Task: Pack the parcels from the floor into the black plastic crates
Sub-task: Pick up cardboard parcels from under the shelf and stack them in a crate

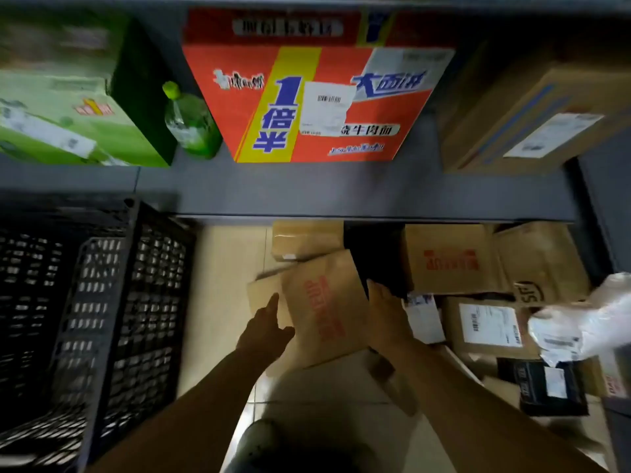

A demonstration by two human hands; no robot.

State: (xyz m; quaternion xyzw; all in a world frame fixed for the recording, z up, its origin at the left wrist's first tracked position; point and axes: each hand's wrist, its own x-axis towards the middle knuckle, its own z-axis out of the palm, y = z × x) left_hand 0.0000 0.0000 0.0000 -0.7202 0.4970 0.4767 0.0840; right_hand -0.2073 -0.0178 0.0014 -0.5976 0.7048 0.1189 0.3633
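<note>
A: Brown card, flat and creased, red print down its face. That is the cardboard parcel [322, 308] both hands are working on, low over the pale tiled floor [225, 268].

B: How are the hands sitting on it?

A: The left hand [264, 331] is reaching in at the parcel's left edge, fingers [273, 303] extended and loosely apart, touching rather than gripping as far as I can tell. The right hand [387, 319] is lying against the right edge, fingers straight along it. I cannot tell whether the thumb is hooking underneath.

B: So which step is this?

A: I am reading it as the pick-up: bracing the parcel between two palms. Next it is needing a firm lift and a swing left, over the rim of the black plastic crate [102, 302], which is standing just beside it.

B: And the crate?

A: Rigid lattice walls, full of small slots, hard-edged. Its inside is too dark to judge.

B: Further out?

A: More parcels [488, 324] are lying piled on the floor to the right: square cartons with white labels, a dark packet, a crinkly white plastic bag [611, 308]. Beyond, a grey shelf [341, 192] is carrying a glossy red carton [317, 104], a green bottle [191, 124] and a green box [68, 114].
</note>
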